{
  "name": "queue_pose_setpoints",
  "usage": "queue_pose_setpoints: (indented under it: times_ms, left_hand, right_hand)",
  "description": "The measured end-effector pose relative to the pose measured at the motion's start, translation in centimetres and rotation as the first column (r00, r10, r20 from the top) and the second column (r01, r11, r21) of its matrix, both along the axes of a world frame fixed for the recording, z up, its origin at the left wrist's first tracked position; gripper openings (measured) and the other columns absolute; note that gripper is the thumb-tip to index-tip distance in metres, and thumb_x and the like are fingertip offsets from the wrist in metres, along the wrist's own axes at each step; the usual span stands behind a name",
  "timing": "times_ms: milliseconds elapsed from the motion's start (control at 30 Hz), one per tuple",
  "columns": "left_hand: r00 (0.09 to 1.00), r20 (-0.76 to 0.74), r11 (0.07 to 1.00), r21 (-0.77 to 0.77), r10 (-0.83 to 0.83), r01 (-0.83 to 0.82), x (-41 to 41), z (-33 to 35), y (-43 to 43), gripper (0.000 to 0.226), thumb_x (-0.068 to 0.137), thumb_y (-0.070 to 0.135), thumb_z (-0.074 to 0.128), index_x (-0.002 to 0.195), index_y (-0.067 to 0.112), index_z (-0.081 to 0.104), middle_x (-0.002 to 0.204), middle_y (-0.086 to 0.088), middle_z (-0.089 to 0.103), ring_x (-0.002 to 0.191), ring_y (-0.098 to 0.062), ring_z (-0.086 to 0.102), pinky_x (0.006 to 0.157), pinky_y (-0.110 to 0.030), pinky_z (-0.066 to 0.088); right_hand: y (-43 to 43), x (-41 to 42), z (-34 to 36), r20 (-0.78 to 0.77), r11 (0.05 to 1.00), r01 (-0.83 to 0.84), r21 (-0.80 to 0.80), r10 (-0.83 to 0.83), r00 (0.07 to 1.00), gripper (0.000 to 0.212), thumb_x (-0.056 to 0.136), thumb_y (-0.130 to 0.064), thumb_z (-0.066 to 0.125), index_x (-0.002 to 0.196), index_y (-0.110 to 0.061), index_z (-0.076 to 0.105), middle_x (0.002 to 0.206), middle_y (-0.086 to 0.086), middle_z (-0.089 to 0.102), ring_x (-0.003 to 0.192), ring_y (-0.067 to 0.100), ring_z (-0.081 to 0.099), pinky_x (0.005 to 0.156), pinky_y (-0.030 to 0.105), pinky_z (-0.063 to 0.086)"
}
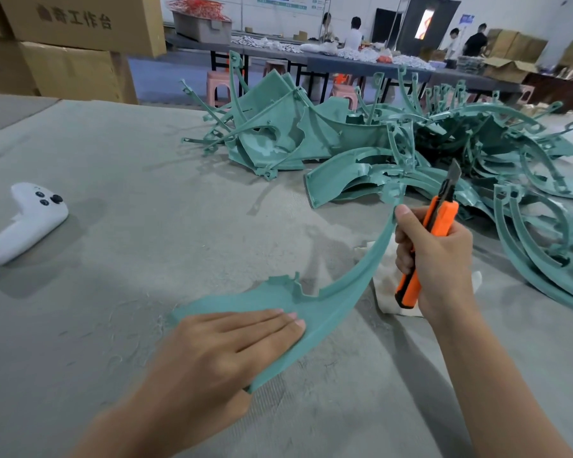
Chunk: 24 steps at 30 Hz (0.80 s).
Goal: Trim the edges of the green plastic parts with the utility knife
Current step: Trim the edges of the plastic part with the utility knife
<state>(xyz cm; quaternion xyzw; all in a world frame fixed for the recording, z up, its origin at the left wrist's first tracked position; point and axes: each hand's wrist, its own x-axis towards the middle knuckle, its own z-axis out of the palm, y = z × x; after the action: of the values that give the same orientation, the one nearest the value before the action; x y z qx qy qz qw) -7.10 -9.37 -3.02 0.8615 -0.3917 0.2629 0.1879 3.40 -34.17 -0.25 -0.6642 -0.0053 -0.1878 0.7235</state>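
Observation:
A curved green plastic part (341, 292) lies on the grey cloth table, its wide flat end near me and its thin arm sweeping up to the right. My left hand (225, 345) presses flat on the wide end, thumb under the edge. My right hand (434, 259) grips an orange utility knife (434, 226) with the blade out and pointing up, away from the part; its thumb rests against the thin arm's upper end. A big pile of green plastic parts (411, 143) fills the table's far right.
A white game controller (27, 219) lies at the left. A white rag (391, 292) sits under my right hand. Thin plastic shavings are scattered near my left hand. Cardboard boxes (73, 47) stand at the back left. People work at distant tables (361, 57).

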Motion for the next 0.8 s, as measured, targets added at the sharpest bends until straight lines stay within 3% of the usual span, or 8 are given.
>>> queue_pose_setpoints:
  times_ms: [167,333,500,600,667,733,800]
  left_hand:
    - [0.998,0.004,0.997,0.044,0.058,-0.058,-0.1,0.4,-0.3,0.058,0.064,-0.001,0.037,0.107,0.01,0.074,0.113,0.004,0.07,0.105,-0.01,0.067,0.094,-0.02,0.047]
    - [0.994,0.04,0.992,0.058,0.106,-0.108,-0.1,0.4,-0.3,0.058,0.066,-0.002,0.034,0.106,0.009,0.075,0.11,0.001,0.072,0.103,-0.012,0.068,0.094,-0.024,0.047]
    - [0.99,0.032,0.989,0.055,0.137,-0.138,-0.1,0.3,-0.2,0.059,0.064,0.0,0.033,0.105,0.008,0.074,0.109,0.0,0.072,0.102,-0.014,0.068,0.098,-0.022,0.041]
    - [0.987,0.04,0.987,0.034,0.153,-0.154,0.0,0.2,-0.2,0.06,0.064,-0.002,0.033,0.107,0.007,0.073,0.111,-0.001,0.071,0.102,-0.015,0.068,0.096,-0.024,0.044]
    - [0.985,0.044,0.986,0.02,0.166,-0.167,0.0,0.2,-0.1,0.061,0.064,-0.002,0.032,0.108,0.007,0.072,0.112,-0.001,0.071,0.104,-0.015,0.067,0.096,-0.026,0.045]
    - [0.983,0.028,0.983,-0.023,0.184,-0.183,-0.1,0.1,0.0,0.061,0.064,-0.002,0.033,0.11,0.007,0.072,0.114,-0.001,0.07,0.106,-0.015,0.067,0.097,-0.025,0.045]
    - [0.983,-0.008,0.976,-0.116,0.186,-0.186,-0.1,0.1,0.1,0.059,0.064,-0.002,0.038,0.111,0.007,0.071,0.116,0.0,0.069,0.108,-0.013,0.065,0.094,-0.024,0.048]
  right_hand:
    - [0.2,0.1,-0.2,0.04,0.996,0.087,-0.022,-0.086,0.995,0.024,0.096,-0.016,0.064,0.072,-0.016,0.064,0.055,-0.005,0.056,0.04,0.011,0.034,0.04,0.025,0.028]
    - [0.1,0.2,-0.4,0.05,0.995,0.078,-0.066,-0.074,0.996,0.022,0.099,-0.013,0.059,0.078,-0.011,0.062,0.054,-0.007,0.055,0.041,0.011,0.034,0.04,0.026,0.028]
    - [-0.1,0.3,-0.6,0.068,0.996,0.046,-0.076,-0.041,0.997,0.017,0.101,-0.01,0.054,0.089,-0.011,0.066,0.065,-0.002,0.063,0.043,0.013,0.035,0.041,0.026,0.03]
    - [-0.3,0.2,-0.5,0.078,0.996,0.017,-0.093,-0.01,0.997,0.017,0.1,-0.009,0.055,0.094,-0.012,0.07,0.069,0.0,0.065,0.042,0.013,0.036,0.04,0.025,0.031]
    - [-0.3,0.2,-0.7,0.067,0.992,-0.035,-0.123,0.044,0.997,0.013,0.097,-0.019,0.063,0.088,-0.015,0.071,0.063,-0.001,0.06,0.042,0.013,0.035,0.04,0.025,0.03]
    - [0.1,0.0,-0.9,0.053,0.973,-0.093,-0.21,0.107,0.993,0.036,0.09,-0.048,0.066,0.078,-0.014,0.069,0.054,-0.004,0.051,0.043,0.009,0.036,0.041,0.02,0.03]
    - [0.8,-0.2,-1.2,0.065,0.918,-0.109,-0.382,0.144,0.987,0.059,0.085,-0.068,0.051,0.072,-0.013,0.066,0.047,-0.005,0.045,0.041,0.004,0.038,0.043,0.016,0.03]
